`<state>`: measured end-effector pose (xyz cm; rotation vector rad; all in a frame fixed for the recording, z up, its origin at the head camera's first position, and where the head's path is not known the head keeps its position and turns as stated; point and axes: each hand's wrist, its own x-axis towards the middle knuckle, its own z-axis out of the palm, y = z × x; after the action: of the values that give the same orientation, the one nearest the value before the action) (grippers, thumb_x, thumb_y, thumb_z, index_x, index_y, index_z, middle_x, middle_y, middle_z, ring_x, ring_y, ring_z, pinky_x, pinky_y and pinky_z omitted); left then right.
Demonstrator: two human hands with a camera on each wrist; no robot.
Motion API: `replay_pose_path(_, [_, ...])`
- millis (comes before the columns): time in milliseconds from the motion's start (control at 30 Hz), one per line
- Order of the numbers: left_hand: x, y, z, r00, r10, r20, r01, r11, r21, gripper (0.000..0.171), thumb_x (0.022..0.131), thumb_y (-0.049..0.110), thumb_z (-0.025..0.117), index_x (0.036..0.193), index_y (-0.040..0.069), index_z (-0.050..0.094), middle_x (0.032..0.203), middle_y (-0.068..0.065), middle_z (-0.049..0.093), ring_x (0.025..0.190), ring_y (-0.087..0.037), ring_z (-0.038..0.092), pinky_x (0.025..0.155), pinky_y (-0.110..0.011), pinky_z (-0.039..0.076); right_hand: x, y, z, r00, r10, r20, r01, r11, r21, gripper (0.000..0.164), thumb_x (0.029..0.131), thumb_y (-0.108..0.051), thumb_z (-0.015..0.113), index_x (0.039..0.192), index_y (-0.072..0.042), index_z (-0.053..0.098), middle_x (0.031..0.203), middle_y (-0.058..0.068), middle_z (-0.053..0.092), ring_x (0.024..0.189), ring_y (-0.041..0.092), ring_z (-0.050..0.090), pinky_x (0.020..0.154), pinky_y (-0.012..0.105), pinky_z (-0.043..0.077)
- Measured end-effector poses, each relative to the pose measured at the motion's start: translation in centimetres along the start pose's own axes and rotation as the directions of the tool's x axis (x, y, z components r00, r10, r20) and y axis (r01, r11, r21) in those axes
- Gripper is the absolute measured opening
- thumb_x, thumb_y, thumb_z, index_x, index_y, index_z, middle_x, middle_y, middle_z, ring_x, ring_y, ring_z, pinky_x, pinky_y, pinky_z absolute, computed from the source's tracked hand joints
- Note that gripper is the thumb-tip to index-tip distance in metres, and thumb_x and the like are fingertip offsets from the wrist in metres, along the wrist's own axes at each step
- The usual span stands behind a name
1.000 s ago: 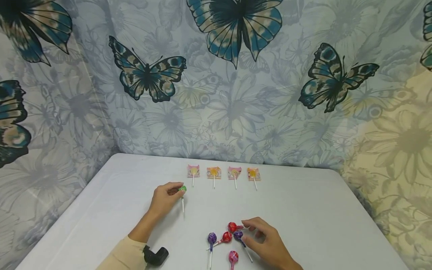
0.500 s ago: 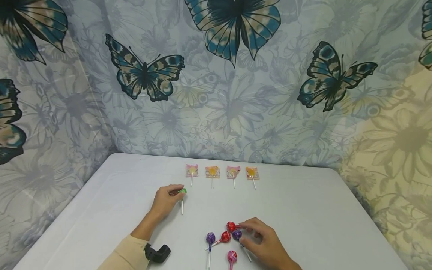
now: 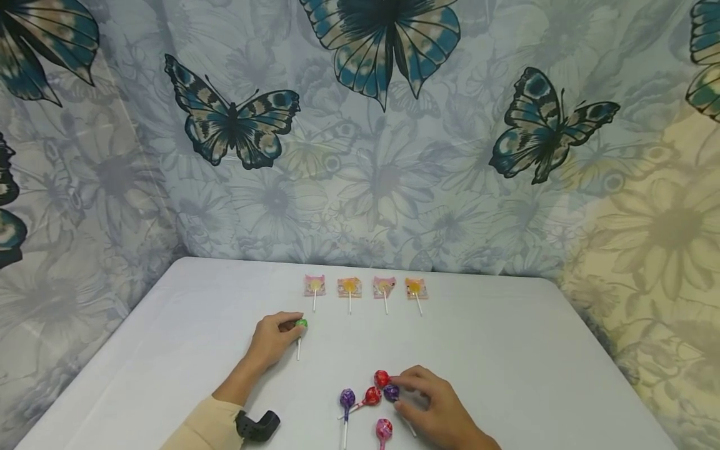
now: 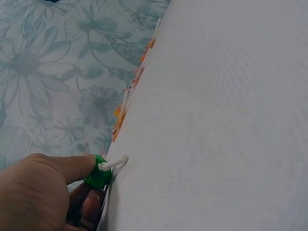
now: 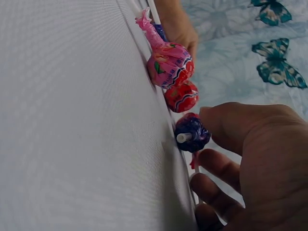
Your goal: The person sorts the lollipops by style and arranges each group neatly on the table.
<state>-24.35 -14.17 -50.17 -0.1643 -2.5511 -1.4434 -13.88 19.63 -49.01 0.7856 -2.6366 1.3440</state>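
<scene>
In the head view my left hand (image 3: 272, 339) pinches a green-wrapped lollipop (image 3: 302, 323) by its head, white stick pointing down toward me. The left wrist view shows thumb and fingers on the green wrapper (image 4: 98, 175). My right hand (image 3: 435, 406) is at the near group, fingers loosely bent and spread around a purple lollipop (image 3: 390, 392); its thumb covers part of that stick. Its index fingertip is by the stick of a red lollipop (image 3: 381, 378). Another red lollipop (image 3: 372, 395), a second purple lollipop (image 3: 347, 397) and a pink lollipop (image 3: 384, 429) lie close by.
Along the far side of the white table (image 3: 506, 337) runs a row of flat lollipops in clear pink and orange wrappers, such as this orange one (image 3: 349, 287). Behind it hangs a butterfly-print cloth (image 3: 371, 187). A black wrist device (image 3: 257, 426) sits at the left sleeve.
My left hand has drawn slightly nearer with the green lollipop, away from the far row. The right hand's fingers have come closer around the purple lollipop. The head view has shifted slightly.
</scene>
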Motion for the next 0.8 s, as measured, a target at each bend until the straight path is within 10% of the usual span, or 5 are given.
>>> replay_pose_path(800, [-0.03, 0.08, -0.21, 1.0, 0.011, 0.006, -0.011, 1.0, 0.016, 0.029, 0.083, 0.007, 0.075, 0.111, 0.002, 0.072, 0.083, 0.001, 0.063, 0.074, -0.014, 0.053, 0.065, -0.027, 0.047, 0.22, -0.13, 0.4, 0.999, -0.03, -0.021, 0.029, 0.999, -0.027, 0.027, 0.08, -0.01, 0.078, 0.103, -0.022, 0.07, 0.099, -0.014, 0.065, 0.087, 0.008, 0.06, 0.077, 0.029, 0.051])
